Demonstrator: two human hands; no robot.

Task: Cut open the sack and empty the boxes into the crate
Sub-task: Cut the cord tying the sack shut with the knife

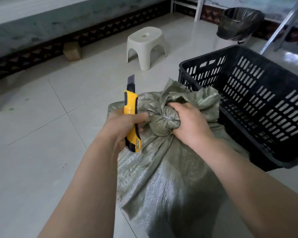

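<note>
Just left of the knotted neck of the green woven sack, which lies on the tiled floor, the left hand is clenched around a yellow and black utility knife, its blade extended and pointing up and away from the sack. The right hand grips the bunched, tied neck of the sack. The black slotted plastic crate stands just right of the sack, touching it, while a white plastic stool and a bin lined with a black bag stand well beyond the sack.
</note>
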